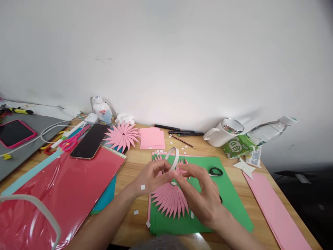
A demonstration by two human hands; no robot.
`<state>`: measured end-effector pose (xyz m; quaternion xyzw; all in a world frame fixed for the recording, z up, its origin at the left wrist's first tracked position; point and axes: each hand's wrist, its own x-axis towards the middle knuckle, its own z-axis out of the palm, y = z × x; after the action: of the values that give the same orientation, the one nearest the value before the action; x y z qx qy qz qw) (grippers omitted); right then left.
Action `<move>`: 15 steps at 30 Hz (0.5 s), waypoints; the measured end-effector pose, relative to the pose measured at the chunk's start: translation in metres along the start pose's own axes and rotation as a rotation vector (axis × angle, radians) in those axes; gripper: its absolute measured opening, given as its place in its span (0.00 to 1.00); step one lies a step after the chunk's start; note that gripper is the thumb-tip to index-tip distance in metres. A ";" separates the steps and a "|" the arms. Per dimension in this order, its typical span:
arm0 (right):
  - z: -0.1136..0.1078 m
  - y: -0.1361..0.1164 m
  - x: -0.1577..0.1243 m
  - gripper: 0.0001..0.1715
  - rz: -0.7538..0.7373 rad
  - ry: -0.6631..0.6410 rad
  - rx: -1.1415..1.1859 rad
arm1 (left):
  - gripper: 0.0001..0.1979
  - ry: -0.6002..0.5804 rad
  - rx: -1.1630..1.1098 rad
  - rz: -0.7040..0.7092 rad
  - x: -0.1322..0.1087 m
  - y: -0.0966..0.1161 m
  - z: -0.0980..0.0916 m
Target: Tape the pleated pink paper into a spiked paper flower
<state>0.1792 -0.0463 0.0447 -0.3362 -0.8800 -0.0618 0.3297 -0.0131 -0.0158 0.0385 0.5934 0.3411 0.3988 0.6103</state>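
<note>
Above a pleated pink paper fan, both hands meet at a thin white ring that looks like a roll of double-sided tape. My left hand is closed, pinching the ring's lower part between thumb and fingers. The thumb and index fingertip of my right hand come together at the same spot, apparently on the tape's end; the fingers partly hide it. The fan lies on green paper, with a small white piece at its centre. More pink points show behind the hands.
Black-handled scissors lie partly under my right hand. A finished-looking pink paper star, pink squares, pens and a white mug stand behind. A phone and red sheets are left, pink strips right.
</note>
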 end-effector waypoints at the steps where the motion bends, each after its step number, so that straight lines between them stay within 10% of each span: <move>1: 0.004 0.002 0.001 0.27 -0.009 0.034 -0.005 | 0.18 -0.025 0.023 0.015 0.000 -0.002 0.001; 10: 0.006 0.006 0.000 0.19 -0.113 0.218 0.066 | 0.20 -0.078 -0.015 -0.004 0.003 -0.010 0.007; 15: -0.018 0.013 -0.006 0.17 0.129 0.181 0.387 | 0.15 0.156 -0.175 -0.013 0.005 -0.015 0.003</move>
<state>0.2004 -0.0454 0.0538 -0.3150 -0.8190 0.0996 0.4691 -0.0068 -0.0124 0.0244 0.5027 0.3555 0.4680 0.6339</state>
